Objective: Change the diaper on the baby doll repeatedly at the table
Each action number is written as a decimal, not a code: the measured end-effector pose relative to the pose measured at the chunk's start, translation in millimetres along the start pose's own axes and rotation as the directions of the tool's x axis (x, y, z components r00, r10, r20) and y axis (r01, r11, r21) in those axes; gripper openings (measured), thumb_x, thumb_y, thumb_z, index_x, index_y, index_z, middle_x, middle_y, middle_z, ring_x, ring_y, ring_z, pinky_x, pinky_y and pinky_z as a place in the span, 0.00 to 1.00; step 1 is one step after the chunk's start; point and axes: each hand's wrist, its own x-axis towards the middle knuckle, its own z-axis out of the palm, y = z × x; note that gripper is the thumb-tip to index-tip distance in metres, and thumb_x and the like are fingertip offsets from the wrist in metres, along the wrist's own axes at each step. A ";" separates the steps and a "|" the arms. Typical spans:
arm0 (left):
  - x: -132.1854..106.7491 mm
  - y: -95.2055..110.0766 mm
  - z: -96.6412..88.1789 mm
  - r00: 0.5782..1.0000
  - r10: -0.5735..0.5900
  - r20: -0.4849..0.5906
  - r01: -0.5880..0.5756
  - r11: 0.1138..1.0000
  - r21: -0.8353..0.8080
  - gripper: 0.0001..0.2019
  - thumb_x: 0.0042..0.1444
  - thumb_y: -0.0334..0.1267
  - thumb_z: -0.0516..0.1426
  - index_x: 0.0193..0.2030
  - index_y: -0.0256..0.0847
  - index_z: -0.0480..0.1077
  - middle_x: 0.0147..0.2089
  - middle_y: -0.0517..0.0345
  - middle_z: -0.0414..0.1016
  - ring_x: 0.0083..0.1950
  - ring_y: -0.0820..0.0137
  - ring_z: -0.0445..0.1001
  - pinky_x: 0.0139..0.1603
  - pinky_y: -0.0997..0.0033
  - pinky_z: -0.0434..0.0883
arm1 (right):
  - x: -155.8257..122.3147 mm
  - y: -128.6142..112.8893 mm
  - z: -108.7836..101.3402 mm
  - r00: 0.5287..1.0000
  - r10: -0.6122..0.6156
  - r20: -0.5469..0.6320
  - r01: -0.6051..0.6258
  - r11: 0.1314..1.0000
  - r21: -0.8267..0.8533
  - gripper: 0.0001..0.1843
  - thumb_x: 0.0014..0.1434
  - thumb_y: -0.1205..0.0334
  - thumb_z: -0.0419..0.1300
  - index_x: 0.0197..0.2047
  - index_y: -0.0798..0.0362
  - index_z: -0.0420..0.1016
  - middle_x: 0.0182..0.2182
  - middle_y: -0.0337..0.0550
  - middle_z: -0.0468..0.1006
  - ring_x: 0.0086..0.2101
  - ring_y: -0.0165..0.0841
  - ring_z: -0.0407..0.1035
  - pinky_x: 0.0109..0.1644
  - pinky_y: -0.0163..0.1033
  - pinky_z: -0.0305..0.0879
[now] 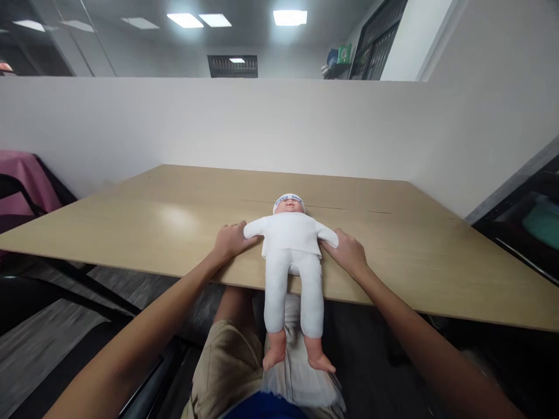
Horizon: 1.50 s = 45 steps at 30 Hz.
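A baby doll lies on its back at the near edge of the table, dressed in a white top and white trousers. Its white cap with blue lettering comes down low over the head. Both legs hang past the table edge, bare feet above the person's lap. My left hand grips the end of the doll's sleeve on the left side of the view. On the other side, my right hand holds the opposite sleeve end. Both arms of the doll are spread outward.
The wooden table reaches back to a white partition wall. At the left are a pink cloth over a chair and a black chair. A dark-framed case or shelf stands at the right.
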 end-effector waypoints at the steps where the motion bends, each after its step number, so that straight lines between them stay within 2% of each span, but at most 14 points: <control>1: 7.3 -1.7 3.0 1.000 -0.001 -0.005 0.001 1.000 0.006 0.36 0.64 0.75 0.55 0.49 0.41 0.78 0.49 0.36 0.88 0.51 0.42 0.86 0.50 0.55 0.73 | 7.4 1.8 2.8 1.000 -0.001 -0.001 0.001 1.000 0.006 0.24 0.76 0.38 0.59 0.55 0.51 0.79 0.50 0.56 0.88 0.46 0.48 0.82 0.38 0.42 0.58; 6: 45.6 -9.7 15.4 1.000 0.000 -0.023 0.001 1.000 0.026 0.35 0.62 0.75 0.56 0.49 0.42 0.78 0.48 0.38 0.89 0.50 0.41 0.86 0.46 0.56 0.73 | 47.5 9.8 15.3 1.000 -0.017 -0.004 0.017 1.000 0.025 0.24 0.75 0.38 0.59 0.56 0.49 0.80 0.49 0.53 0.90 0.46 0.48 0.83 0.39 0.42 0.59; 11: 83.6 -16.0 25.5 0.999 -0.001 -0.041 0.002 1.000 0.025 0.35 0.62 0.76 0.57 0.49 0.43 0.78 0.48 0.40 0.89 0.50 0.42 0.86 0.46 0.56 0.74 | 89.9 17.9 27.2 0.999 -0.025 -0.020 0.025 1.000 0.016 0.25 0.74 0.38 0.60 0.56 0.50 0.83 0.47 0.54 0.90 0.45 0.50 0.83 0.40 0.43 0.61; 15: 111.2 -22.9 34.5 0.998 -0.001 -0.066 0.001 1.000 -0.001 0.34 0.61 0.75 0.58 0.49 0.43 0.79 0.48 0.41 0.89 0.50 0.43 0.86 0.44 0.57 0.74 | 122.6 24.2 36.9 0.996 -0.077 -0.044 0.080 0.994 0.068 0.23 0.73 0.41 0.61 0.57 0.48 0.82 0.51 0.51 0.90 0.47 0.49 0.83 0.41 0.42 0.62; 21: 153.3 -34.3 48.4 0.993 0.046 -0.112 -0.049 0.999 -0.022 0.34 0.61 0.75 0.58 0.48 0.42 0.80 0.46 0.42 0.89 0.47 0.44 0.86 0.43 0.58 0.73 | 162.8 27.7 47.0 0.998 -0.053 -0.035 0.054 0.998 0.034 0.23 0.72 0.37 0.62 0.50 0.49 0.81 0.44 0.53 0.89 0.43 0.50 0.82 0.39 0.42 0.60; 30: 213.2 -40.5 68.2 0.981 0.087 -0.174 -0.084 0.996 0.027 0.36 0.62 0.76 0.57 0.46 0.41 0.79 0.42 0.42 0.88 0.44 0.46 0.85 0.48 0.55 0.74 | 214.0 35.6 62.5 0.999 -0.041 -0.036 0.043 0.997 0.059 0.23 0.71 0.36 0.62 0.45 0.48 0.79 0.42 0.51 0.88 0.42 0.49 0.81 0.39 0.43 0.59; 33: 223.2 -43.9 73.8 0.973 0.104 -0.205 -0.099 0.995 0.034 0.38 0.61 0.79 0.56 0.45 0.40 0.79 0.41 0.41 0.86 0.44 0.47 0.83 0.50 0.53 0.73 | 224.3 37.2 65.5 0.999 -0.040 -0.033 0.044 0.993 0.108 0.23 0.70 0.35 0.63 0.46 0.47 0.78 0.44 0.50 0.89 0.42 0.48 0.81 0.40 0.42 0.61; 37: 226.1 -46.7 75.9 0.963 0.148 -0.224 -0.152 0.988 -0.004 0.38 0.62 0.79 0.55 0.47 0.40 0.78 0.44 0.40 0.85 0.49 0.46 0.81 0.53 0.51 0.73 | 227.3 38.9 66.2 0.999 -0.038 -0.017 0.040 0.990 0.132 0.26 0.69 0.32 0.63 0.48 0.47 0.78 0.45 0.49 0.88 0.43 0.48 0.81 0.39 0.42 0.61; 40: 224.0 -45.5 74.7 0.958 0.181 -0.222 -0.197 0.979 -0.051 0.37 0.63 0.78 0.56 0.49 0.41 0.77 0.48 0.41 0.85 0.53 0.46 0.79 0.58 0.49 0.72 | 223.3 39.1 65.5 0.999 -0.041 -0.020 0.043 0.990 0.135 0.26 0.70 0.32 0.62 0.50 0.47 0.79 0.47 0.49 0.88 0.44 0.49 0.80 0.39 0.43 0.61; 45: 212.1 -40.8 70.4 0.967 0.171 -0.190 -0.205 0.962 -0.179 0.35 0.66 0.75 0.57 0.56 0.41 0.76 0.55 0.41 0.85 0.57 0.47 0.80 0.60 0.51 0.73 | 210.9 37.0 64.1 0.995 -0.055 -0.079 0.065 0.988 0.142 0.24 0.71 0.36 0.62 0.53 0.47 0.77 0.50 0.50 0.87 0.45 0.49 0.79 0.40 0.43 0.61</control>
